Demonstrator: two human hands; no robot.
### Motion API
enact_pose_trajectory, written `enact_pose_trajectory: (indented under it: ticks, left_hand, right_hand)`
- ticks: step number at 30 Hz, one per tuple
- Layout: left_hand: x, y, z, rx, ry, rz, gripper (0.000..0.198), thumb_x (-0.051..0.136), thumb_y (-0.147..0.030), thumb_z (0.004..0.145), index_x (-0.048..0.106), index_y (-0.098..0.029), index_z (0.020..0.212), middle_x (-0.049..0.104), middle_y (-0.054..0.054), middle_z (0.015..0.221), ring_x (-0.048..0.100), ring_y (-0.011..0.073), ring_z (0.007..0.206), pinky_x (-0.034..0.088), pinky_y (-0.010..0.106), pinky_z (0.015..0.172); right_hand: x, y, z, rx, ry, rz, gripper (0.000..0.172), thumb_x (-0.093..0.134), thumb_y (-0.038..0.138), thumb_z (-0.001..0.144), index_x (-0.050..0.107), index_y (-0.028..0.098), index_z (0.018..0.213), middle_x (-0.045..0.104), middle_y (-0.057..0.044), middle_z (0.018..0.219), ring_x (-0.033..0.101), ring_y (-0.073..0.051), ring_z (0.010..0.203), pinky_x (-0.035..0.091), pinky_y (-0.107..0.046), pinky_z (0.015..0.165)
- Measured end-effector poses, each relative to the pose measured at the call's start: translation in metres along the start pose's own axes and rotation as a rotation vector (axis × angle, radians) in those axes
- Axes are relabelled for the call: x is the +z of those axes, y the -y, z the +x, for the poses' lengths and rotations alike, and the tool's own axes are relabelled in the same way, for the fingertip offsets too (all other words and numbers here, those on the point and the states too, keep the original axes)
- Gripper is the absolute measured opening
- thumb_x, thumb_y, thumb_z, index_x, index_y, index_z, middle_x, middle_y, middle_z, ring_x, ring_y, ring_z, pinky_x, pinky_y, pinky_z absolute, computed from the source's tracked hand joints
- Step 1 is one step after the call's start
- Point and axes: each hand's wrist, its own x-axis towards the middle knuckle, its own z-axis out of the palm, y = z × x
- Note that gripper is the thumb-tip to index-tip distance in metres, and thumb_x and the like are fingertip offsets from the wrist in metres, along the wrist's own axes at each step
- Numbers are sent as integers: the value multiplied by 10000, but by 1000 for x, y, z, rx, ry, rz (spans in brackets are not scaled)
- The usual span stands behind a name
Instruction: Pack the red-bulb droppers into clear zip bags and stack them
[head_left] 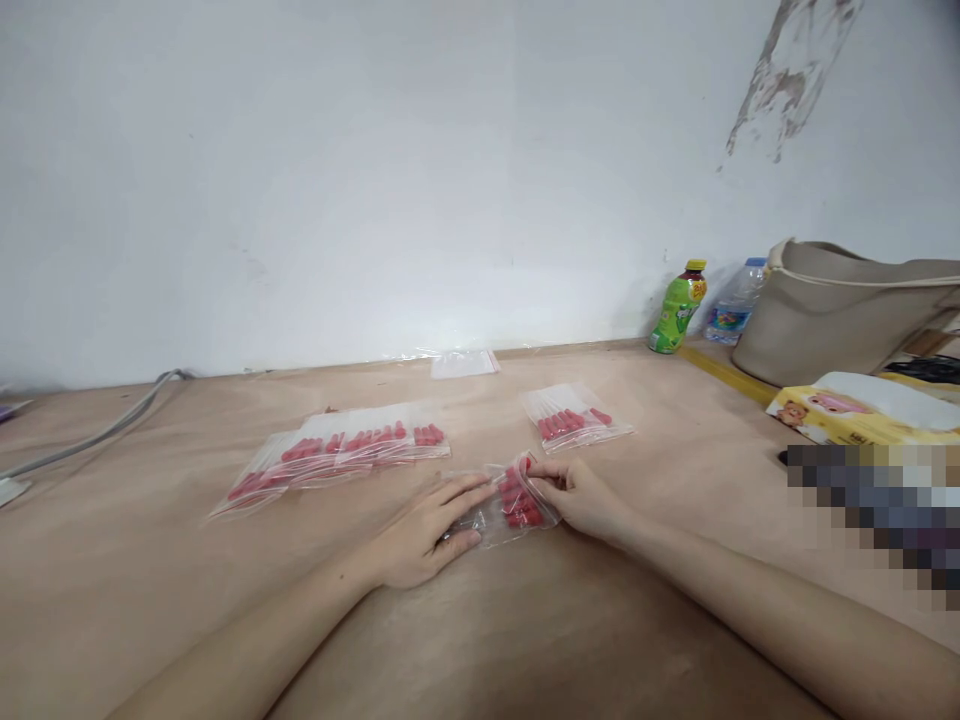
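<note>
A clear plastic bag (517,505) with several red pieces in it lies on the brown-covered table between my hands. My left hand (427,530) rests flat on the bag's left part, fingers apart. At the bag's right end, my right hand (574,495) pinches its edge between thumb and fingers, close to the red pieces. Beyond my left hand, a row of overlapping bags (352,440) holds more red pieces. Another small stack of filled bags (574,415) lies just past my right hand.
Flat clear bags (465,364) lie by the wall. At the right are a green bottle (676,308), a water bottle (735,303), a grey-beige bin (832,310) and a yellow tissue pack (847,415). A grey cable (105,432) runs along the left.
</note>
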Motion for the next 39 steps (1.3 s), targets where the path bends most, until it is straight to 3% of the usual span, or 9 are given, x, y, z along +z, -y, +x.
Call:
enact_pose_trajectory:
  ticks: [7, 12, 19, 25, 27, 32, 36, 39]
  left_hand:
    - [-1, -1, 0, 0, 10, 1, 466, 386, -267, 891, 249, -279, 1336, 278, 25, 1385, 300, 198, 1238, 287, 366, 1006]
    - [-2, -2, -1, -13, 7, -23, 466, 392, -271, 891, 252, -273, 1336, 266, 30, 1392, 285, 208, 1248, 278, 381, 1012]
    - [-1, -1, -1, -4, 13, -19, 475, 388, -266, 892, 234, -285, 1341, 257, 19, 1395, 291, 194, 1247, 280, 363, 1017]
    - [-1, 0, -2, -10, 17, -13, 463, 387, -270, 894, 251, -276, 1336, 257, 24, 1394, 280, 189, 1252, 273, 358, 1022]
    - [0, 0, -2, -7, 17, -14, 468, 386, -269, 895, 242, -275, 1340, 251, 22, 1397, 275, 184, 1255, 268, 350, 1025]
    - [1, 1, -1, -19, 22, -10, 464, 381, -280, 898, 241, -278, 1340, 251, 20, 1397, 278, 188, 1254, 273, 357, 1022]
    - [1, 0, -2, -29, 21, -1, 448, 374, -296, 901, 261, -273, 1334, 257, 22, 1396, 280, 197, 1253, 267, 365, 1025]
    - [1, 0, -2, -24, 8, 6, 452, 378, -304, 900, 261, -268, 1336, 271, 26, 1389, 281, 199, 1252, 265, 366, 1026]
  right_hand:
    - [-1, -2, 1, 35, -123, -170, 244, 536, 326, 698, 582, 158, 528, 562, 11, 500, 483, -101, 479, 339, -194, 435]
    - [-2, -4, 0, 3, -249, -236, 172, 548, 307, 687, 613, 162, 623, 584, 0, 536, 477, -102, 471, 316, -196, 417]
    - [-6, 1, 1, -96, 42, 52, 275, 486, 369, 763, 671, 183, 845, 668, -37, 755, 602, -175, 707, 461, -289, 644]
    - [-9, 2, 3, -106, -219, -210, 305, 520, 440, 738, 686, 184, 746, 645, -51, 810, 560, -192, 817, 417, -337, 778]
    - [-6, 3, 2, -108, -229, -233, 284, 570, 446, 696, 683, 188, 735, 637, -47, 849, 547, -192, 862, 402, -324, 803]
    - [0, 8, 1, 40, -118, -79, 254, 609, 394, 657, 643, 145, 693, 636, -32, 668, 555, -143, 607, 419, -248, 564]
    - [0, 6, 4, 102, -190, -24, 179, 569, 299, 664, 552, 146, 574, 590, -11, 582, 522, -124, 536, 392, -230, 502]
    - [-2, 3, 6, 142, -321, -55, 120, 571, 220, 634, 481, 165, 577, 537, 20, 540, 500, -111, 516, 381, -220, 489]
